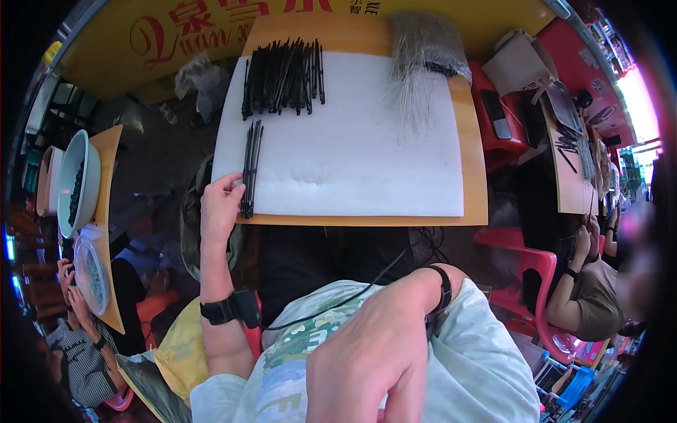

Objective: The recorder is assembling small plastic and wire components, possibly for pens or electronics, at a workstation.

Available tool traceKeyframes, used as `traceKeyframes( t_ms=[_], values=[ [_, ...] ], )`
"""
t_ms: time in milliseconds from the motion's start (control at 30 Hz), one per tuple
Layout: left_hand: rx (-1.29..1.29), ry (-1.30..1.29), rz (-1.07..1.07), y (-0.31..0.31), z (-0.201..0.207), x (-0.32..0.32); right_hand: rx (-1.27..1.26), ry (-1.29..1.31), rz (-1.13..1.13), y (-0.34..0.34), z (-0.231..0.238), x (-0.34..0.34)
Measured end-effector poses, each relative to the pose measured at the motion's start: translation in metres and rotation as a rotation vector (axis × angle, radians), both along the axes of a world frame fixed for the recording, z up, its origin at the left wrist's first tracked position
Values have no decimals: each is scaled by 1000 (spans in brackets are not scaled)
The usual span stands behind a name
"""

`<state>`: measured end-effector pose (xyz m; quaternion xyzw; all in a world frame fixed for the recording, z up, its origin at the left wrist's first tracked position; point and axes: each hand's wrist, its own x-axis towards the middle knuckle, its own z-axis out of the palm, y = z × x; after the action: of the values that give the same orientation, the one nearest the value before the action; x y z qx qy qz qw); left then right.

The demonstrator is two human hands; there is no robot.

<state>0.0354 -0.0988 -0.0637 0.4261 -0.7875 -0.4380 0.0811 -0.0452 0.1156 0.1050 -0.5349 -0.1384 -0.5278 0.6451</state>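
My left hand [221, 204] is at the near left corner of a white foam board [352, 169]. Its thumb and forefinger are closed at the left edge of a small row of thin black sticks [252, 169]. A larger row of similar black sticks [283, 76] lies side by side at the far left of the board. My right hand [370, 352] is raised close to the camera, away from the board. Its back shows, while its fingers point down and are mostly hidden.
The board lies on a wooden table [478, 190]. Thin pale sticks [416, 92] spill from a clear plastic bag [441, 35] at the far right. People work at side tables; a pale green bowl [92, 176] stands left. A pink chair [518, 257] and red stool [497, 130] are right.
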Motion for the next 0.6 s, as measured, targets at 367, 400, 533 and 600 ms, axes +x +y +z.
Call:
traceKeyframes(
  t_ms=[367, 400, 533, 600],
  values=[
    [46, 314, 67, 22, 23, -12, 646, 1503, -2033, -100, -173, -181],
    [62, 324, 45, 25, 20, -15, 768, 1588, -1963, -105, -174, -186],
    [174, 347, -40, 39, 17, -25, 994, 1686, -1809, -117, -178, -197],
    [206, 346, -98, 48, 16, -31, 1026, 1668, -1820, -112, -176, -201]
  ],
)
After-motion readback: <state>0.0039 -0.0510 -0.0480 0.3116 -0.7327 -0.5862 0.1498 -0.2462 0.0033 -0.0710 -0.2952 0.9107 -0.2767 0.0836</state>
